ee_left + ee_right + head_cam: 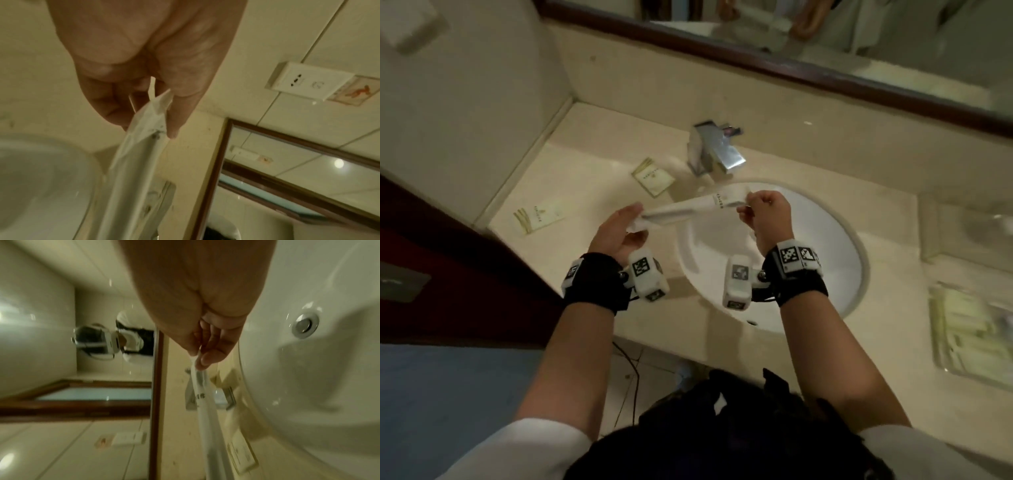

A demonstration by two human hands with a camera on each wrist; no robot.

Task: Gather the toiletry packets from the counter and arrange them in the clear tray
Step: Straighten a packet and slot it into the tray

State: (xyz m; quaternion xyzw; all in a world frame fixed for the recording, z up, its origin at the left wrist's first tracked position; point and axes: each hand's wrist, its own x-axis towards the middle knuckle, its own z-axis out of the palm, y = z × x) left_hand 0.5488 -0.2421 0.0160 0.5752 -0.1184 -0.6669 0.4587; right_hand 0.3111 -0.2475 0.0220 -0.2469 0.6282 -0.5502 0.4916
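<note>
A long white packet (688,209) is stretched between both hands above the left rim of the sink. My left hand (625,226) pinches its left end (152,112) between thumb and fingers. My right hand (763,212) pinches the right end (198,368). Two flat cream packets lie on the counter: one (653,176) beside the faucet, another (538,215) near the counter's left front edge. The clear tray (972,329) sits at the far right with several packets in it.
A chrome faucet (714,147) stands behind the white sink basin (808,274). A mirror with a dark wooden frame (825,73) runs along the back wall. Another clear container (969,222) sits behind the tray. A dark red door (431,257) borders the counter's left.
</note>
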